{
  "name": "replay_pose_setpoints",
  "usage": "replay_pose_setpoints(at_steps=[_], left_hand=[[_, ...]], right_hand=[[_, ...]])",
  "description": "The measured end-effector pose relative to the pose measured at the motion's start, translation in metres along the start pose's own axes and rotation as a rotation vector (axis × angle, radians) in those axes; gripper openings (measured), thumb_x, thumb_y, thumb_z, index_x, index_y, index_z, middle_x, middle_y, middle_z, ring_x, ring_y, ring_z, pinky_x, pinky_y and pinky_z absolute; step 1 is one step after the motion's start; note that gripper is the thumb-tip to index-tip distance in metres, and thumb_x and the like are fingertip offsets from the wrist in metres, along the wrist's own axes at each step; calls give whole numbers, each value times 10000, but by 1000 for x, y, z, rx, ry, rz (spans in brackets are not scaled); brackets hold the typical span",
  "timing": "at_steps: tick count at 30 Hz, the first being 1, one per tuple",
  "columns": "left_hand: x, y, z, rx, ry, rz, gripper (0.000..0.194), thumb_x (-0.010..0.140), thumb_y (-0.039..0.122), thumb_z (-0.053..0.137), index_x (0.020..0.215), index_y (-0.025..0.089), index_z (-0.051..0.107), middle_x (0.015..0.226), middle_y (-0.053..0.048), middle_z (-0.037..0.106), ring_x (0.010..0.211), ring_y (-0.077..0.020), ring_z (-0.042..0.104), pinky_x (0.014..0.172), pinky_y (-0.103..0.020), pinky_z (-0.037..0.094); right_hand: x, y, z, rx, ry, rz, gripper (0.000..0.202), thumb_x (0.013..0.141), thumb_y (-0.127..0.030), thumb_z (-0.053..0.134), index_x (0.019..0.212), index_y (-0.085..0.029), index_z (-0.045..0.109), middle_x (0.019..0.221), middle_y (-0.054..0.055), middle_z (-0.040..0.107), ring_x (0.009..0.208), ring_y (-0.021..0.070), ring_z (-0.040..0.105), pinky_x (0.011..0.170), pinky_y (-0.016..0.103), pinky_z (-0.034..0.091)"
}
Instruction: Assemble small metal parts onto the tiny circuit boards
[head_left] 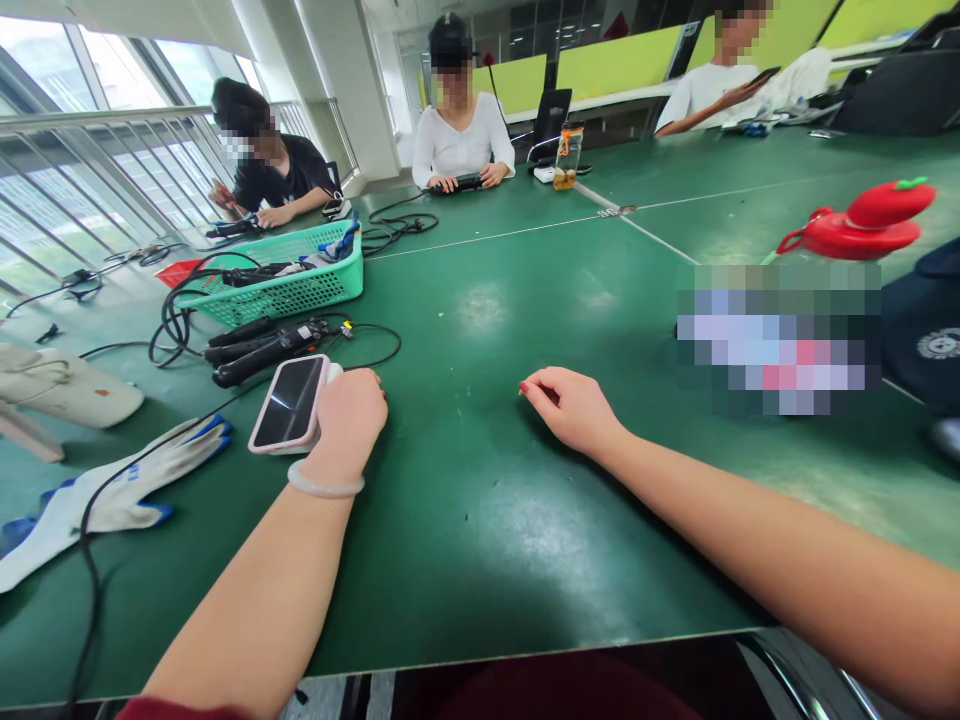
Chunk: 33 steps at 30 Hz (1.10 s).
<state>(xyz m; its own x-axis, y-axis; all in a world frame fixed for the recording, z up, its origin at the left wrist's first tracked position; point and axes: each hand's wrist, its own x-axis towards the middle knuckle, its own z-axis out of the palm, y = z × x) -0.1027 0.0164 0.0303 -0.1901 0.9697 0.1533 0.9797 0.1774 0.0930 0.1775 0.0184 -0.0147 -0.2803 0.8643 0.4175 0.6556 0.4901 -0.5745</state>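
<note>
My left hand point(351, 412) rests on the green table, curled into a loose fist with its back toward me. It lies against the right side of a phone point(289, 404) in a pink-edged case, partly covering a white thing beneath the phone. The curled fingertips are mostly hidden, and nothing shows in the fist. A pale bangle point(325, 484) is around that wrist. Farther right, my right hand point(576, 408) lies on its side on the table, fingers curled in and thumb against them, with nothing seen in it.
Left of the phone lie white-and-blue gloves point(142, 475) and a black cable. Black handheld tools point(270, 350) lie before a green basket point(292, 275). On the right are a red lid-like object point(862, 225) and a dark bag point(926, 320). Several people sit across the table.
</note>
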Motion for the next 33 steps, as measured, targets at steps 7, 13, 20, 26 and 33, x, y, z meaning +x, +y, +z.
replay_pose_setpoints(at_steps=[7, 13, 20, 26, 33], left_hand=[[9, -4, 5, 98, 85, 25, 338, 815, 215, 416, 968, 134, 706, 904, -170, 666, 884, -290, 608, 800, -393, 449], [21, -11, 29, -325, 110, -106, 336, 820, 241, 433, 1031, 171, 685, 937, -106, 679, 933, -248, 602, 861, -362, 449], [-7, 41, 35, -1032, -181, 108, 341, 839, 317, 492, 1108, 172, 644, 972, -71, 667, 885, -162, 589, 831, -303, 450], [-39, 75, 21, -1344, -362, 223, 300, 821, 323, 577, 1075, 180, 650, 1019, -62, 657, 954, -143, 566, 909, -289, 422], [-42, 75, 26, -1574, -596, 201, 360, 788, 312, 638, 1122, 180, 614, 955, -54, 668, 942, -140, 596, 954, -326, 417]], right_hand=[[1, -1, 1, 15, -52, 5, 254, 881, -310, 455, 745, -198, 637, 723, 19, 645, 661, 145, 554, 632, 269, 404], [1, -1, 1, 20, -86, 9, 264, 885, -307, 448, 736, -196, 635, 706, 18, 633, 649, 141, 544, 628, 269, 405], [4, 0, 4, 5, -208, -33, 162, 818, -348, 599, 812, -198, 660, 705, 4, 596, 647, 131, 535, 629, 262, 419], [5, 2, 5, -40, -294, -66, 235, 791, -325, 652, 1001, -226, 689, 861, 25, 637, 774, 156, 593, 729, 290, 458], [1, -2, 2, -85, -365, -196, 280, 889, -329, 514, 1131, -292, 649, 948, 23, 630, 816, 164, 604, 750, 308, 461]])
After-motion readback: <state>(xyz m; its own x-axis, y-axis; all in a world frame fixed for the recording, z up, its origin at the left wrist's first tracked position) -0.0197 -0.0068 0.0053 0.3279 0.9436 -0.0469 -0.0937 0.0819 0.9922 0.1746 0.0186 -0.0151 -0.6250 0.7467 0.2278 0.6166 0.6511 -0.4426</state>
